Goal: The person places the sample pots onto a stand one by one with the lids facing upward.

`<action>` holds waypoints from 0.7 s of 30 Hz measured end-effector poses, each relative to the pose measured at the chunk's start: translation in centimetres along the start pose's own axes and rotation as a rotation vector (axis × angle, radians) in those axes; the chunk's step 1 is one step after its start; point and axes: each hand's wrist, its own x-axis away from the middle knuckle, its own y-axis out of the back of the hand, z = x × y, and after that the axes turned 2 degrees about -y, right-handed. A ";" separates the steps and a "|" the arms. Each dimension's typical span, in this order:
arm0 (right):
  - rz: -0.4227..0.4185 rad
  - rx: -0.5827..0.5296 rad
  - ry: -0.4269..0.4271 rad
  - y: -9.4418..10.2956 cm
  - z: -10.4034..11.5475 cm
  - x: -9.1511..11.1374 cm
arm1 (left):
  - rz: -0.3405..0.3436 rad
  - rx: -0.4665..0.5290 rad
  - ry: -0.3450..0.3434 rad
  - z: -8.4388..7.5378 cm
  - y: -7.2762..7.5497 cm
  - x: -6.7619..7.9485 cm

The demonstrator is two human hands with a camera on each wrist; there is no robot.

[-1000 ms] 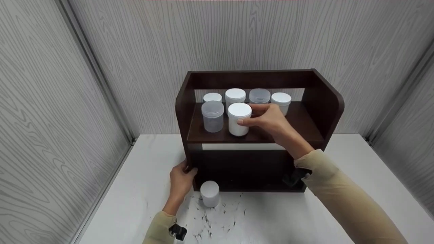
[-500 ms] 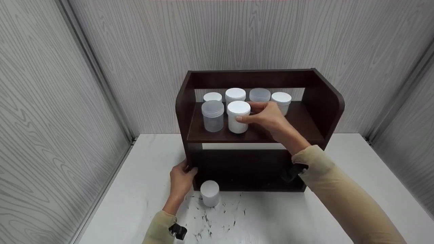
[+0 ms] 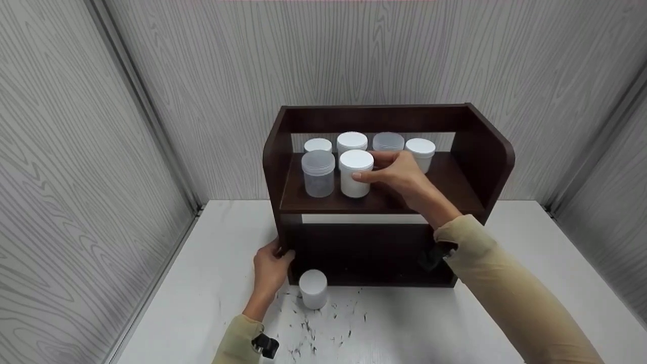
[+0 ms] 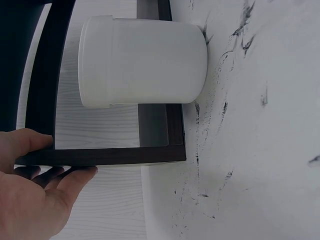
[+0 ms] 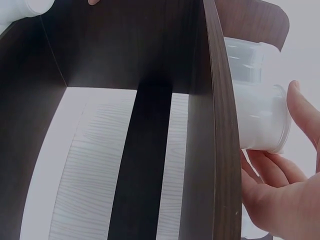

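In the head view my right hand (image 3: 404, 177) pinches a white lidded jar (image 3: 356, 177) by its side, thumb in front and fingers behind. The jar is upright at the front of the upper board of a dark brown two-tier shelf (image 3: 374, 205). Just left of it stands a translucent jar (image 3: 318, 179). My left hand (image 3: 271, 268) grips the shelf's left side panel low down; the left wrist view shows thumb and fingers (image 4: 75, 185) on either side of that panel. Beside this hand, a white jar (image 3: 313, 290) stands on the table, before the lower tier.
Behind the held jar is a back row: white-lidded jars (image 3: 352, 140) (image 3: 420, 147) and a translucent one (image 3: 388, 141). The shelf's raised right side (image 3: 482, 151) borders the upper board. Dark marks (image 3: 308, 328) streak the white table (image 3: 404, 328). Wood-patterned walls (image 3: 323, 55) enclose it.
My right hand has moved the white jar slightly back on the upper board, level with the translucent jar. The left hand has kept its grip on the side panel.
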 end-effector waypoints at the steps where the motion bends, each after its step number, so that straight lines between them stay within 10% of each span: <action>1: -0.001 0.000 0.001 0.0 0.0 0.0 | -0.001 0.002 0.001 0.0 0.0 0.0; 21: 0.036 0.013 -0.006 0.6 -0.4 0.2 | 0.004 0.006 -0.010 0.1 -0.1 0.0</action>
